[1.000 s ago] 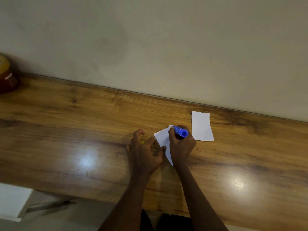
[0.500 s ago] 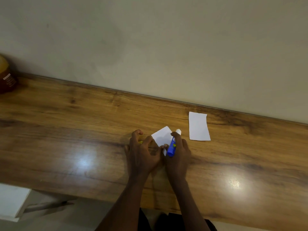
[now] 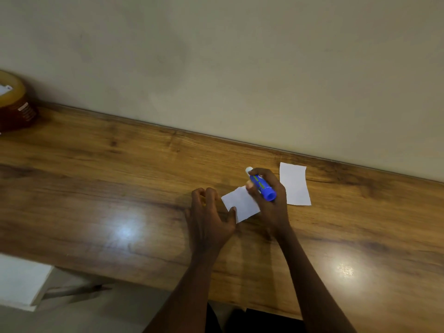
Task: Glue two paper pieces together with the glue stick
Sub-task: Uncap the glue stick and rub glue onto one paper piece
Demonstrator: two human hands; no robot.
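A small white paper piece [image 3: 241,204] lies tilted on the wooden table [image 3: 120,188]. My left hand [image 3: 209,217] rests flat beside it, thumb pressing its near left edge. My right hand [image 3: 270,203] grips a blue glue stick [image 3: 262,186], held slanted with its white tip pointing up and away, just past the paper's far corner. A second white paper piece [image 3: 295,183] lies flat to the right of my right hand, near the wall.
A brown jar with a yellow lid [image 3: 14,106] stands at the table's far left against the beige wall [image 3: 216,56]. A white object [image 3: 19,282] sits below the table's near edge at the lower left.
My right hand has slid the glue stick away from me across the paper, from its near side to past its far corner. My left hand stays pressing the paper.
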